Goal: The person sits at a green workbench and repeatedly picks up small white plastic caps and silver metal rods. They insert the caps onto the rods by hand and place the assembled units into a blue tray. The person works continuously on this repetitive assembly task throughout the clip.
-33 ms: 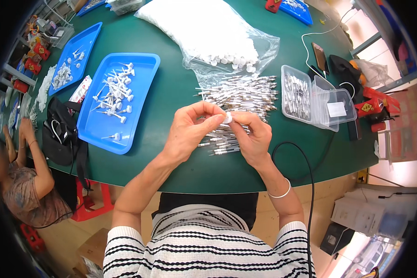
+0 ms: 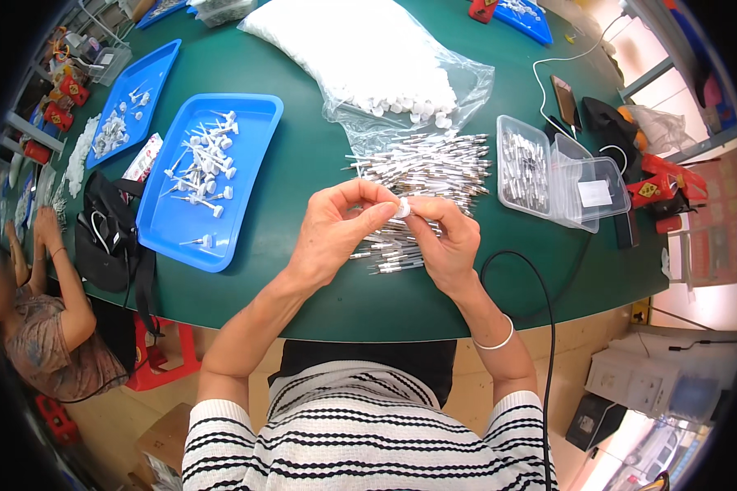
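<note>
Between both hands is a small white round cap [image 2: 403, 209], pinched at the fingertips just above a pile of thin metal-and-white rods [image 2: 422, 168]. My left hand [image 2: 336, 233] closes thumb and forefinger on the cap's left side. From the other side, my right hand [image 2: 448, 245] grips it with thumb and forefinger; whether a rod is also in these fingers is hidden. To the left, a blue tray [image 2: 157, 217] holds several rods with white caps on their ends. Beyond the pile lies a clear plastic bag [image 2: 368, 49] full of white caps, its mouth spilling some toward me.
At the right stand a clear box [image 2: 508, 196] of rods, an open clear container [image 2: 610, 188] and a phone [image 2: 563, 98]. A black cable [image 2: 549, 327] crosses the table edge. Another blue tray [image 2: 160, 69] and a black bag [image 2: 102, 229] lie left, near a seated person [image 2: 53, 327].
</note>
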Demonstrator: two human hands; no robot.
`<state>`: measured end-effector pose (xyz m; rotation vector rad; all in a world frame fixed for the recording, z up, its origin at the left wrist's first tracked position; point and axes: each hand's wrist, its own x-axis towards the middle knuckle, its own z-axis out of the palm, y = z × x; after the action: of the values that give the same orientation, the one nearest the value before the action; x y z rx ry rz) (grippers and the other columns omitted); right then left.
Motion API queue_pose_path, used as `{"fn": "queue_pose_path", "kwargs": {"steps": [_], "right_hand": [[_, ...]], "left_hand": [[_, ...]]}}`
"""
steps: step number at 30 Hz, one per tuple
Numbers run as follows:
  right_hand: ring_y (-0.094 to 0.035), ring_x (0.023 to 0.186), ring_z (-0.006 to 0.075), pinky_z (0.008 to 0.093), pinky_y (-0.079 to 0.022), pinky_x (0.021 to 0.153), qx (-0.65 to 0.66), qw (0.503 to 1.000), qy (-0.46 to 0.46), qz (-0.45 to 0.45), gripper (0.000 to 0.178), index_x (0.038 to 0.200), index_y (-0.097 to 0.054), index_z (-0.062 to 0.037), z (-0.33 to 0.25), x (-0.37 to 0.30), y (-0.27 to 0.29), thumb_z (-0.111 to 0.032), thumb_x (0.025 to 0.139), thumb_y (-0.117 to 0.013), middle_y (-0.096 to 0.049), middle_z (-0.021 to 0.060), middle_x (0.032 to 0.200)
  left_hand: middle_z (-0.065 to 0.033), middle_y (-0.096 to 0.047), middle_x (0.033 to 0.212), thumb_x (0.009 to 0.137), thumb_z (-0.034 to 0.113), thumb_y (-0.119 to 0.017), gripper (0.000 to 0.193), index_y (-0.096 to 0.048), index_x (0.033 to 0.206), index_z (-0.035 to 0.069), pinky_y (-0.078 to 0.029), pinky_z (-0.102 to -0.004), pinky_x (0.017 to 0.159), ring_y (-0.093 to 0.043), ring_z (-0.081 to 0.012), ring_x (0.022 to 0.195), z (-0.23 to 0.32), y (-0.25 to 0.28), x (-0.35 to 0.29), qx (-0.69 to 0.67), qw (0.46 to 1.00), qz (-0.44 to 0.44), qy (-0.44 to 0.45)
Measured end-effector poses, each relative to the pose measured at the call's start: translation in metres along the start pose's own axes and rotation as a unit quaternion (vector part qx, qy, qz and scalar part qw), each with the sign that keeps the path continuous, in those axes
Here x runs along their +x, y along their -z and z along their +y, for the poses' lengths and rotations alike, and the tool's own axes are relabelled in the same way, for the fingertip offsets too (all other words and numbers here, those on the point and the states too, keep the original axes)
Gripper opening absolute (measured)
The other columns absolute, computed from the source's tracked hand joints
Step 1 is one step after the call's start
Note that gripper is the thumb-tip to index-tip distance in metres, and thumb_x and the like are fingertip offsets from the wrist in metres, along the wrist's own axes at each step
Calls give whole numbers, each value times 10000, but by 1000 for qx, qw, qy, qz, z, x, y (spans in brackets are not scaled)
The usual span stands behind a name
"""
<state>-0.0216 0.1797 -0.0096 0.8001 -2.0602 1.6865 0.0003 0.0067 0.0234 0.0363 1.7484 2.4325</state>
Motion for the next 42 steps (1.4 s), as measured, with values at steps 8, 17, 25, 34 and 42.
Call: {"fn": "queue_pose_path", "kwargs": {"steps": [8, 17, 25, 34, 42], "right_hand": [[-683, 790, 228, 291, -543, 688, -37, 997, 66, 8, 189, 924, -626, 8, 2, 2, 1, 99, 766, -676, -687, 131, 902], [-683, 779, 245, 299, -545, 664, -90, 988, 120, 25, 196, 926, -627, 1, -5, 4, 5, 90, 760, -681, -683, 130, 893], [-658, 731, 144, 248, -519, 641, 11, 998, 26, 54, 144, 917, -633, -6, -9, -1, 6, 61, 798, -677, -687, 100, 856], [-632, 789, 87, 224, -513, 713, 198, 976, -84, 43, 94, 918, -642, 0, -14, 0, 7, 37, 835, -664, -675, 51, 852], [-643, 857, 115, 224, -514, 745, 290, 949, -123, -30, 96, 926, -646, 9, -14, 0, 7, 30, 835, -669, -668, 62, 909]], "left_hand": [[-23, -648, 879, 860, 83, -670, 108, -651, 921, -4, -462, -204, 721, -570, -60, 801, 3, -3, -1, 71, 997, 15, -16], [11, -626, 832, 857, 93, -666, 101, -648, 898, 2, -439, -182, 674, -533, -22, 734, 9, -12, -5, 158, 985, 43, -44], [-31, -626, 857, 877, 91, -600, 76, -614, 889, 18, -530, -280, 785, -589, -85, 787, 8, -30, -2, 38, 997, 52, -48], [-25, -598, 825, 929, 148, -554, 122, -583, 936, 30, -530, -271, 708, -563, -77, 737, 38, -29, -7, 50, 999, 12, -12], [17, -534, 721, 969, 213, -525, 199, -524, 885, 33, -414, -197, 528, -480, -32, 627, 41, -14, -3, 296, 949, -93, -48]]}}
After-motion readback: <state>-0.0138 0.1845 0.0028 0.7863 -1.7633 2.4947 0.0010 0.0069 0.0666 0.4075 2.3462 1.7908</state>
